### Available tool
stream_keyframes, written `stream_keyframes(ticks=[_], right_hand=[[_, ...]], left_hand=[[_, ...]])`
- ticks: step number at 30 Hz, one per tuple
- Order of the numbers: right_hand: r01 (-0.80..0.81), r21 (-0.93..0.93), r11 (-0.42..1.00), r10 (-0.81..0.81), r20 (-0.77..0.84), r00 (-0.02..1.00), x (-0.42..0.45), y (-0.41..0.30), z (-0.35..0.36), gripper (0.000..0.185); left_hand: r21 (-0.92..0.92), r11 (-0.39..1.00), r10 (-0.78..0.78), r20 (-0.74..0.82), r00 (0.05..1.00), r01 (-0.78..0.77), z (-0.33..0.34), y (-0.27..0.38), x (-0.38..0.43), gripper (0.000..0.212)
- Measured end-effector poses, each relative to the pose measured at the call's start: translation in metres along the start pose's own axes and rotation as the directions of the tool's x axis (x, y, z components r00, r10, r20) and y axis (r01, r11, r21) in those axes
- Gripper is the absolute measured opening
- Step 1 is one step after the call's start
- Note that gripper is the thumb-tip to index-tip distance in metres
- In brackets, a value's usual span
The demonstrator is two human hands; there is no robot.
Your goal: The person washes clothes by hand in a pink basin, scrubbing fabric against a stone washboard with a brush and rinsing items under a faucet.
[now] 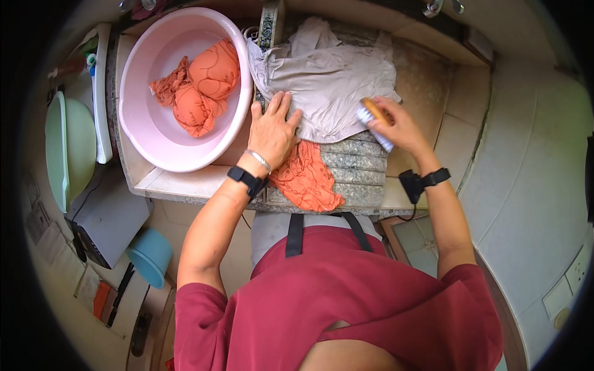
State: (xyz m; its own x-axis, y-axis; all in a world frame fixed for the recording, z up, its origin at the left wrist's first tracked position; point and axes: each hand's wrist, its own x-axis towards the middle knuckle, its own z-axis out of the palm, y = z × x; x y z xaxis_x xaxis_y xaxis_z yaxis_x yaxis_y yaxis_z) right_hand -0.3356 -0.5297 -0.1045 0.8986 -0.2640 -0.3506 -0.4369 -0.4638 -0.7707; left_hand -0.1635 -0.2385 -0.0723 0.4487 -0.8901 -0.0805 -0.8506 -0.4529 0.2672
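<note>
A wet pale grey garment (332, 83) lies spread over a ridged stone washboard (357, 169). My left hand (274, 125) presses flat on the garment's lower left edge, its fingers spread. In my right hand (399, 123) is a scrubbing brush (377, 120) with a wooden back and whitish bristles, at the garment's lower right edge; the brush is slightly blurred. A crumpled orange cloth (308, 178) sits on the washboard below the garment, partly hidden by my left hand. To the left, an orange bra (204, 88) rests inside a pink plastic basin (130, 116).
Tiled sink walls (464, 120) border the washboard on the right. A green basin (76, 148) stands at the far left, with a blue bucket (151, 257) below it. Metal taps (434, 8) show at the top edge. Power sockets (577, 269) are on the right wall.
</note>
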Motion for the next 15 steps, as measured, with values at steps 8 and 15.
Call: stream_keyframes(ticks=[8,15], right_hand=[[-0.263,0.057,0.963,0.267,-0.098,0.959,0.000,-0.018,-0.047,0.046],[0.025,-0.409,0.912,-0.208,-0.409,0.888,0.030,-0.051,-0.041,0.049]], left_hand=[[-0.484,0.869,-0.093,0.039,0.995,0.101,-0.055,0.015,0.030,0.040],[-0.708,0.336,-0.253,0.568,0.783,0.622,0.027,0.040,-0.005,0.028]])
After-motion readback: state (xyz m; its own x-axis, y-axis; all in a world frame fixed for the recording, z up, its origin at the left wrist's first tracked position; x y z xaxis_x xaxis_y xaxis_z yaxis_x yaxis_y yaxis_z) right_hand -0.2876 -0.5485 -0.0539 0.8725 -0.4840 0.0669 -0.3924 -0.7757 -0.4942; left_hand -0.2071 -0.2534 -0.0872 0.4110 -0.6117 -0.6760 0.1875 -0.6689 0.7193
